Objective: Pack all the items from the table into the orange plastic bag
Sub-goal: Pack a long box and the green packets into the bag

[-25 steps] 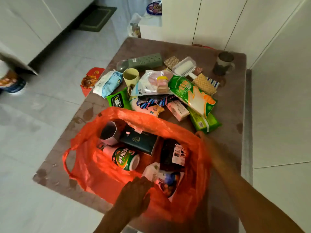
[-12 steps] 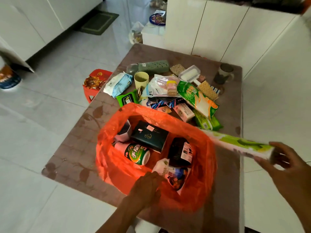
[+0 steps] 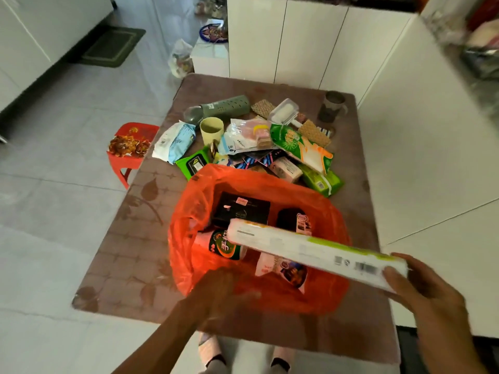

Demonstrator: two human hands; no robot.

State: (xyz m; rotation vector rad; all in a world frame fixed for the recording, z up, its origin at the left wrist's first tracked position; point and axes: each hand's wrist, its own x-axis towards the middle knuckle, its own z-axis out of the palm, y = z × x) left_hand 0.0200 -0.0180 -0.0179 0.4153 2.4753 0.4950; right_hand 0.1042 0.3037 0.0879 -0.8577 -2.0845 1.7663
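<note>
Observation, packing run. The orange plastic bag (image 3: pixel 259 238) sits open near the front edge of the surface (image 3: pixel 129 252), mouth up. Inside it: a dark flat box (image 3: pixel 243 210), a green-labelled can (image 3: pixel 225 247) lying on its side, a dark packet (image 3: pixel 293 220) and a printed pouch (image 3: pixel 286 268).

The right hand (image 3: pixel 424 295) grips one end of a long white-and-green box (image 3: pixel 310 247), thumb on top and fingers curled beneath. The box is held level across the bag's mouth, its free end over the can. The left hand (image 3: pixel 216 290) is at the bag's near rim; it is motion-blurred, so I cannot tell whether it pinches the plastic or just rests spread against it.

Handling judgement: the box looks like stiff cardboard, light for its length, not fragile. Held by one end it will lever on the wrist, so a grip nearer the middle would steady it. It looks about as long as the bag's mouth is wide, so it probably needs tilting end-first. The bag film is thin, soft and slippery; a box corner could snag or tear it.

Unpacked toward the far edge: a yellow cup (image 3: pixel 212 129), a grey-green bottle (image 3: pixel 221 109), a glove packet (image 3: pixel 302 147), green wipes (image 3: pixel 321 180) and a dark mug (image 3: pixel 332 106) at the far right corner.
</note>
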